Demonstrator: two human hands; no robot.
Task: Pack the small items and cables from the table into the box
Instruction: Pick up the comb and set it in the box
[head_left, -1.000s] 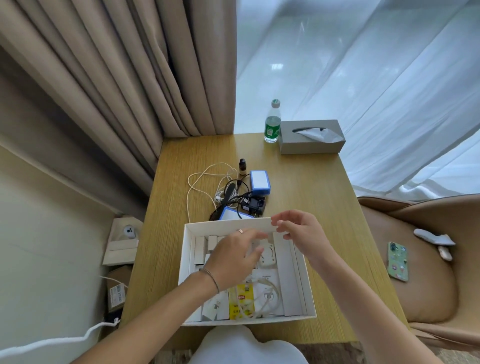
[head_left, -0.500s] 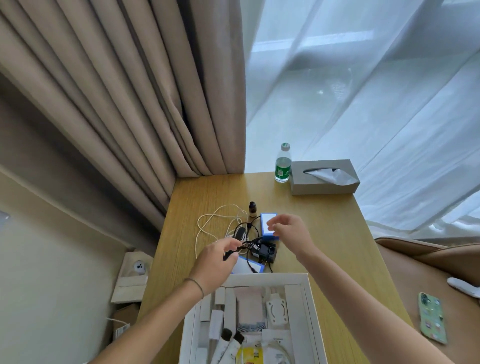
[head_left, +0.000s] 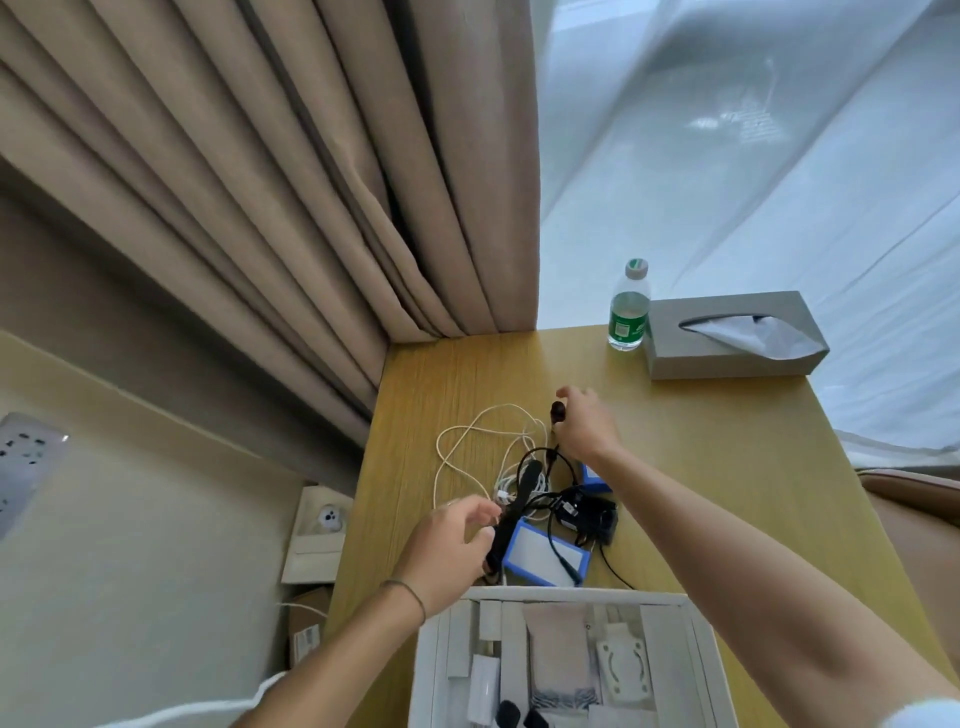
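Observation:
A tangle of cables lies mid-table: a white cable (head_left: 470, 441) and black cables (head_left: 550, 460) with a black charger (head_left: 595, 519). My left hand (head_left: 449, 545) pinches a long black strap-like piece (head_left: 527, 480) at its near end. Farther back, my right hand (head_left: 587, 426) grips a small dark bottle (head_left: 558, 412) standing behind the tangle. A blue-edged white case (head_left: 543, 553) lies in front of the open white box (head_left: 571, 596), which holds several white packets. A second blue case (head_left: 592, 475) is mostly hidden under my right wrist.
A water bottle (head_left: 629, 312) and a grey tissue box (head_left: 727, 358) stand at the table's far edge. Beige curtains (head_left: 311, 208) hang at the back left. A brown chair (head_left: 914, 519) is on the right. Cartons (head_left: 314, 540) sit on the floor at left.
Both hands left the box and reached to the cable pile. The left took the black piece; the right went past the blue case to the small bottle. The view tilted up.

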